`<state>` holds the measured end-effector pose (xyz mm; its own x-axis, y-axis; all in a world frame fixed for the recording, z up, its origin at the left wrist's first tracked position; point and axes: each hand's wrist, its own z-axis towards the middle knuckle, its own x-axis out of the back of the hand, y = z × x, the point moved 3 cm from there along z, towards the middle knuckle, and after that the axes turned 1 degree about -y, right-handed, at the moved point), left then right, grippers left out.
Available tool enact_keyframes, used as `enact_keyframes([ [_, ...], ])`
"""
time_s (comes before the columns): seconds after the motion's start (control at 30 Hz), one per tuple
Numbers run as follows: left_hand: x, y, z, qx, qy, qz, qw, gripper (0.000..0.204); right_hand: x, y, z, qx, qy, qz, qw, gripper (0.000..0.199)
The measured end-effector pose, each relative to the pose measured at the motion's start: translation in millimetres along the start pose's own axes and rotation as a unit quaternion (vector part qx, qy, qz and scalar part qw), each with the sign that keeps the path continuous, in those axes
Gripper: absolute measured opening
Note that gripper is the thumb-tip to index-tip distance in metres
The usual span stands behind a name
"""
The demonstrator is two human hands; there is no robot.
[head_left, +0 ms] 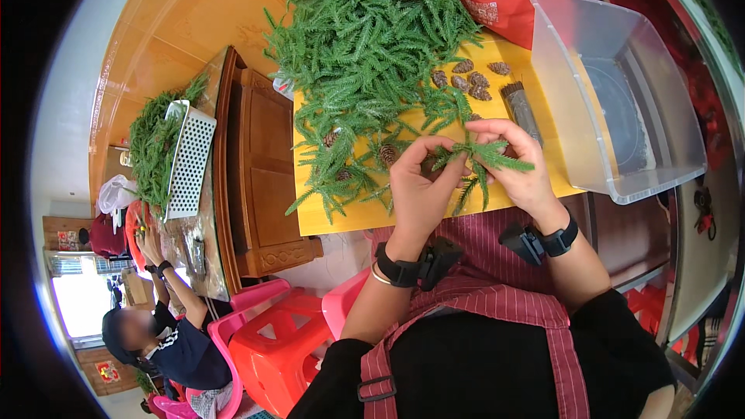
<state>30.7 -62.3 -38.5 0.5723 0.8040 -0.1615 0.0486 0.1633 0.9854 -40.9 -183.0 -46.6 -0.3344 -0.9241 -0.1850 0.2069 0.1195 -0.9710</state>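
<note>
Over the front edge of the yellow tabletop (330, 221), my left hand (419, 190) and my right hand (524, 178) meet at a green artificial pine sprig (497, 157). The left thumb and fingers pinch it near its middle. Fingers of the right hand close round it from the other side, and its needled tips spread between and below the hands. Just left of my left hand, a brown pine cone (388, 154) lies among loose sprigs. Beyond my hands rises a large heap of pine sprigs (365, 46). Several more pine cones (479, 93) lie to its right.
A bundle of thin brown sticks or wires (521, 112) lies beside a clear plastic bin (621, 178) at right. Behind stands a red bag (512, 0). At left are a red stool (268, 349), a white perforated basket (190, 159) with greenery, and a seated co-worker (186, 349).
</note>
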Motion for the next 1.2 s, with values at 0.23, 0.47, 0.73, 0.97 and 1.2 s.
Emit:
enact_keyframes([
  [0.23, 4.0, 3.1, 1.8, 0.056, -0.036, -0.009, 0.998, 0.014, -2.0, -4.9, 1.2, 0.029, 0.003, -0.078, 0.997, 0.022],
  [0.47, 2.9, -2.0, -3.4, 0.035, -0.033, -0.001, 0.999, 0.016, -2.6, -2.8, 1.7, 0.027, -0.011, -0.101, 0.995, 0.013],
  [0.73, 0.5, -0.3, -2.2, 0.033, -0.026, -0.006, 0.999, 0.015, -2.0, -1.9, -0.2, -0.003, -0.012, -0.035, 0.999, 0.011],
  [0.97, 0.0, 3.2, -4.0, 0.018, 0.004, -0.006, 1.000, 0.009, -3.9, -7.9, -0.2, -0.014, -0.046, -0.011, 0.999, 0.012],
  [1.2, -1.7, 5.3, -3.8, 0.055, -0.014, -0.032, 0.998, 0.008, -2.7, 3.2, 1.1, 0.026, -0.003, -0.011, 1.000, 0.009],
])
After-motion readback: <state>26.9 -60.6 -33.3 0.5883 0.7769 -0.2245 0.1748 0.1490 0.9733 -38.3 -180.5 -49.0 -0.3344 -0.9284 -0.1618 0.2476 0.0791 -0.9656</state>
